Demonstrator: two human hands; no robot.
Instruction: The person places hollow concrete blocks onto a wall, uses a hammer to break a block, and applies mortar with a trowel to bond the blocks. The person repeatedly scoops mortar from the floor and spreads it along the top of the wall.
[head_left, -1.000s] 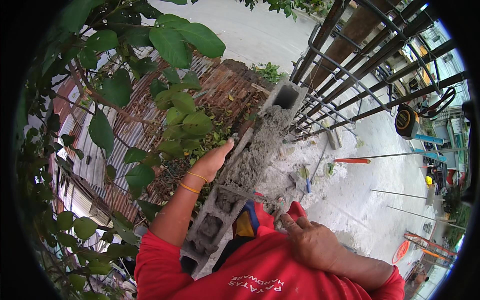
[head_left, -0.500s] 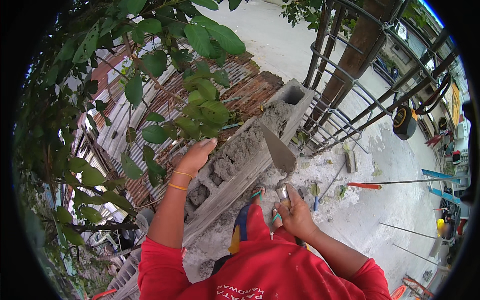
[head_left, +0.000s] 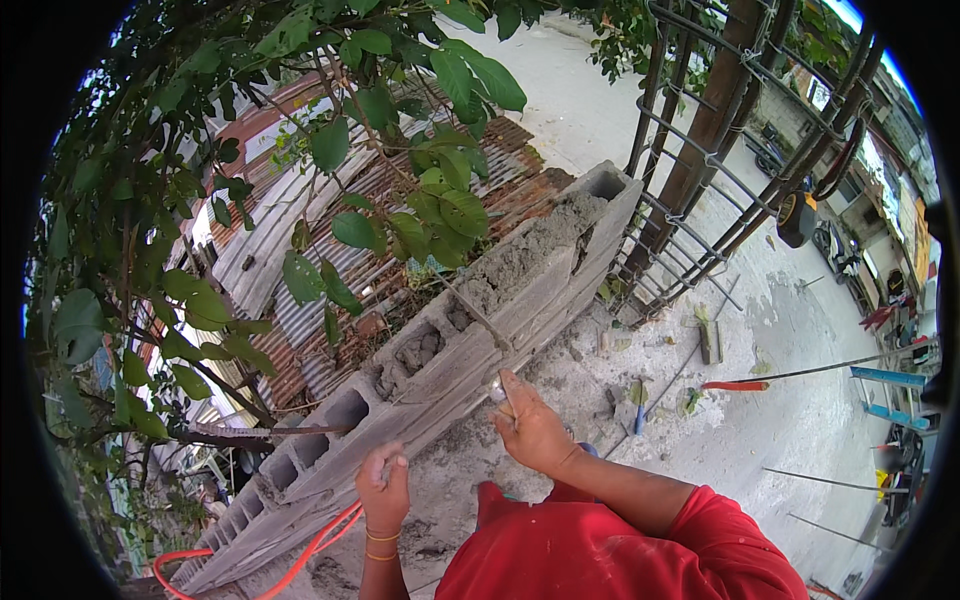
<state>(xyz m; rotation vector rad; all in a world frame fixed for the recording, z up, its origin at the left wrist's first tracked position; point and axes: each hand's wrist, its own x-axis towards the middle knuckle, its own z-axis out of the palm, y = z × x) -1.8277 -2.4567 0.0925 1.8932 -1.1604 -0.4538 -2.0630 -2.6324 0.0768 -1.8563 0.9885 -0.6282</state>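
My right hand (head_left: 537,430) is wrapped around the handle of a pointed trowel (head_left: 478,316). The blade is seen almost edge-on and reaches over the top of a grey hollow block wall (head_left: 455,405). Rough mortar (head_left: 525,250) lies along the wall top and fills some of the block cells toward the far end. Nearer cells on the left are hollow. My left hand (head_left: 383,488) is beside the wall's near face, its fingers curled in, and I see nothing in them. Orange bands circle that wrist.
A rebar cage (head_left: 690,180) rises at the wall's far end, with a yellow-black tape measure (head_left: 797,218) hanging on it. Leafy branches (head_left: 440,200) overhang the wall from the left. An orange hose (head_left: 300,562) loops by my left wrist. A red-handled tool (head_left: 735,385) is at right.
My left hand has drawn back from above the wall top and curled its fingers. The trowel has swung left and turned edge-on over the mortar. The view has shifted, showing more of the near wall.
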